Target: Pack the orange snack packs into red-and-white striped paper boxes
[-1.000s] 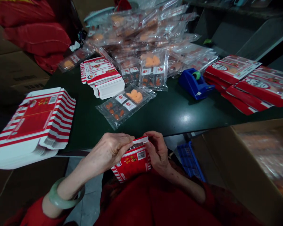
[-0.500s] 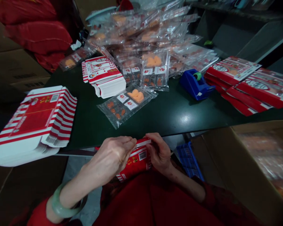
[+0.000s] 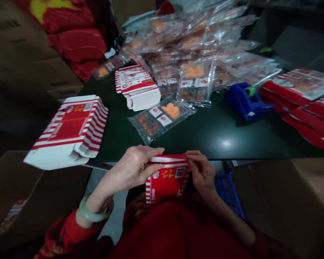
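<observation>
- We see a dark green table (image 3: 213,144) carrying:
- left, flat red-and-white striped cartons (image 3: 70,126)
- centre, clear plastic packs of orange pieces (image 3: 162,120)
- right, a blue tape dispenser (image 3: 245,101)

The left hand (image 3: 132,167) hides part of the red carton (image 3: 169,181).

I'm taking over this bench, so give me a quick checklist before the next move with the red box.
Box gripped by left hand and right hand: ok.
Box's top end closed: cannot tell, fingers partly cover it.
Box contents: cannot tell, hidden.
Stack of flat boxes on the table: ok, near the edge.
Sealed bag of orange pieces lying flat: ok.
Blue tape dispenser upright on the table: ok.
</observation>
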### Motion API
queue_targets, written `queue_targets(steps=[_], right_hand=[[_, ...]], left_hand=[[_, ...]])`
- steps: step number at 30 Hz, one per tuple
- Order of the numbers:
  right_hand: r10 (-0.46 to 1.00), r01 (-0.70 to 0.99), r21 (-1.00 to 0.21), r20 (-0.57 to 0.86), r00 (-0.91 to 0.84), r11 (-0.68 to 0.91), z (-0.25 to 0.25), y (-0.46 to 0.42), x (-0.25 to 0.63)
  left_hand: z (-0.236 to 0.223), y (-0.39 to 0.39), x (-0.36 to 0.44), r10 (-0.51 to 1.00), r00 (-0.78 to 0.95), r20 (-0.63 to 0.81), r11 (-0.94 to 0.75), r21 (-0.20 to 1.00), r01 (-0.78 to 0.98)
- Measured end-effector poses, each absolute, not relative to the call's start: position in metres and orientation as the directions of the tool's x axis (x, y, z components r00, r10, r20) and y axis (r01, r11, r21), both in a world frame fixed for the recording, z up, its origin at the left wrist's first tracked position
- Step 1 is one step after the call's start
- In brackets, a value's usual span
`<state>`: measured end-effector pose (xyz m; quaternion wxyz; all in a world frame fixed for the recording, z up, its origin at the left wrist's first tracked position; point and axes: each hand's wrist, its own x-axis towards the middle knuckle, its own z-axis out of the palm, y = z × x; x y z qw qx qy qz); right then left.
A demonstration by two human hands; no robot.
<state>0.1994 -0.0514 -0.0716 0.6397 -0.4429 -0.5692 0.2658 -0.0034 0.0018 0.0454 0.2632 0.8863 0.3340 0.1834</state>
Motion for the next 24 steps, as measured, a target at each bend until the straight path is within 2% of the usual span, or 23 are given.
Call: queue_targets(steps=[3, 6, 9, 13, 18, 24], right_hand=[[0.841, 0.165, -0.875, 0.483, 0.243, 0.455, -0.076, -0.049, 0.201], [0.848, 0.170, -0.883, 0.468, 0.248, 0.437, -0.079, -0.048, 0.199], [0.850, 0.180, -0.885, 0.463, 0.251, 0.429, -0.081, -0.049, 0.198], [0.857, 0.193, -0.895, 0.441, 0.267, 0.401, -0.084, -0.053, 0.197], [0.848, 0.182, -0.892, 0.450, 0.281, 0.413, -0.082, -0.061, 0.187], [0.828, 0.266, -0.868, 0.485, 0.280, 0.419, -0.078, -0.067, 0.175]], left_hand=[[0.037, 0.001, -0.022, 0.851, 0.518, 0.085, -0.343, 0.837, 0.427], [0.021, -0.005, -0.030, 0.930, 0.356, 0.097, -0.204, 0.939, 0.277], [0.011, -0.013, -0.026, 0.951, 0.266, 0.159, -0.215, 0.956, 0.198], [0.008, -0.022, -0.017, 0.944, 0.256, 0.210, -0.254, 0.955, 0.155], [0.011, -0.021, -0.010, 0.971, 0.175, 0.166, -0.189, 0.974, 0.127], [0.023, -0.012, -0.015, 0.944, 0.325, 0.064, -0.124, 0.978, 0.169]])
